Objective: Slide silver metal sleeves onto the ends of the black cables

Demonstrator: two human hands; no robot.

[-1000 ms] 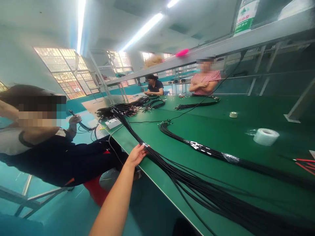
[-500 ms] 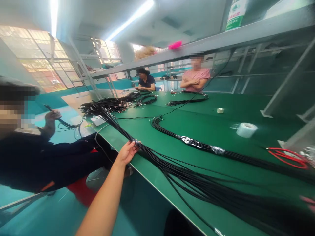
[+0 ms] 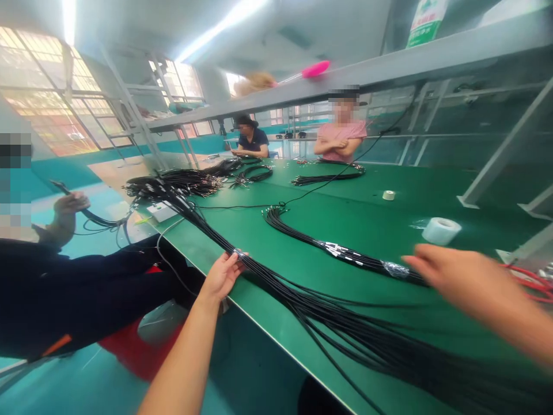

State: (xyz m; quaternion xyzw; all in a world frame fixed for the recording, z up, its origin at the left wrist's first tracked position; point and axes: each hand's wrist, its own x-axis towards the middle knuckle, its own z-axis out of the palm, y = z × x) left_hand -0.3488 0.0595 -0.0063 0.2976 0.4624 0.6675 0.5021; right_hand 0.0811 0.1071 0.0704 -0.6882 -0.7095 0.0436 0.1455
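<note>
My left hand (image 3: 224, 275) is closed round a long bundle of black cables (image 3: 276, 282) at the near edge of the green table (image 3: 242, 225). A clear wrap shows on the bundle at my fingertips. My right hand (image 3: 449, 271), blurred by motion, is above the right side of the table, over a second black cable bundle (image 3: 298, 231) with white labels and clear wrap (image 3: 395, 269). Its fingers are smeared, so whether they hold anything is unclear. A roll of clear film (image 3: 441, 231) stands just behind my right hand.
A cable heap (image 3: 185, 183) and a white box (image 3: 164, 211) lie at the table's left end. A small tape roll (image 3: 388, 196) and red cable (image 3: 529, 279) are at the right. One person sits close at left; two others are behind the table. A metal shelf (image 3: 367, 75) crosses above.
My right hand has come in from the right edge to above the second bundle. My left hand keeps its hold on the near bundle. The view has shifted slightly.
</note>
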